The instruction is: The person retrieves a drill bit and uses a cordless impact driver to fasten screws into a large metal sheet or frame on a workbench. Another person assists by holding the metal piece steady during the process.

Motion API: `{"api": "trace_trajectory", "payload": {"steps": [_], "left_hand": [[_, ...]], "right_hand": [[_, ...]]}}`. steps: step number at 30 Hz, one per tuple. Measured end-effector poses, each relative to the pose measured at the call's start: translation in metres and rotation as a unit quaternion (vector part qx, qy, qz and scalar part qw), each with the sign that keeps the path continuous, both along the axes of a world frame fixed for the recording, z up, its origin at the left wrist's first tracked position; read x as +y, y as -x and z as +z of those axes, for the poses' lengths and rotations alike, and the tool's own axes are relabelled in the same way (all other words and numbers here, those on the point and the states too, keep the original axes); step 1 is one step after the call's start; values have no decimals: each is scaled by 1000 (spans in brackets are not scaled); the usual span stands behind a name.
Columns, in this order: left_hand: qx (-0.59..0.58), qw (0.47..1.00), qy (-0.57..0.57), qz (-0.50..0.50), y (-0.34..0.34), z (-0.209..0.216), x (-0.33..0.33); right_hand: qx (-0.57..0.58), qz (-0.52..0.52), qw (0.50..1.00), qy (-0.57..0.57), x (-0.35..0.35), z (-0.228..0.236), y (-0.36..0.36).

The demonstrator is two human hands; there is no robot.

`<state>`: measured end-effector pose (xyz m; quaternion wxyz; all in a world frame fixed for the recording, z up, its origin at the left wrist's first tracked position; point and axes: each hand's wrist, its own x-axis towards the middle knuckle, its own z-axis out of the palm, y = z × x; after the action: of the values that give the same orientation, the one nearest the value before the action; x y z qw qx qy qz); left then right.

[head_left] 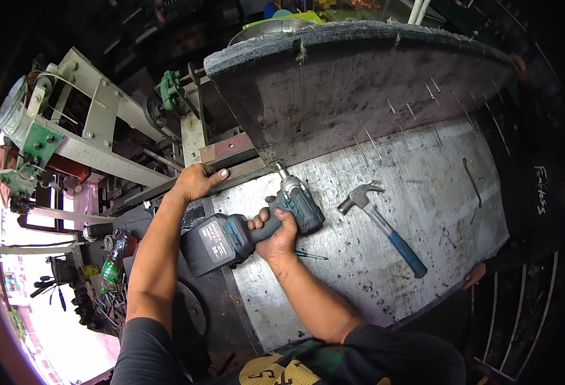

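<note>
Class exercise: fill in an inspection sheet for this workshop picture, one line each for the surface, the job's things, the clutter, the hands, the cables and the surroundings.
Surface: scratched grey metal sheet, a dark curved panel standing at its far edge.
Job's things: teal cordless driver, its bit at the panel's lower corner.
Clutter: blue-handled claw hammer lying on the sheet; loose nails scattered beside it.
Hands: right hand grips the driver's handle; left hand presses on the metal bar at the sheet's edge.
Cables: nothing seen.
Surroundings: grey and green machine frame to the left; green bottle and tools lower left.
</note>
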<state>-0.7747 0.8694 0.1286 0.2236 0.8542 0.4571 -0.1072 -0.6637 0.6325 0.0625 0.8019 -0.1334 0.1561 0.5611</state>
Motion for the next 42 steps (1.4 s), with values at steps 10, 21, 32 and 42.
{"api": "trace_trajectory", "payload": {"steps": [10,21,32,42], "left_hand": [[-3,1000,2,6,0,0,0],[3,1000,10,7,0,-1,1],[41,998,29,27,-6,8,-4],[9,999,27,24,2,-2,-3]], "right_hand": [[-1,3,1000,3,4,-4,2],[3,-23,999,-24,19,-11,18],[1,-43,998,-47,27,-16,26],[-86,13,996,-15,-12,3,13]]}}
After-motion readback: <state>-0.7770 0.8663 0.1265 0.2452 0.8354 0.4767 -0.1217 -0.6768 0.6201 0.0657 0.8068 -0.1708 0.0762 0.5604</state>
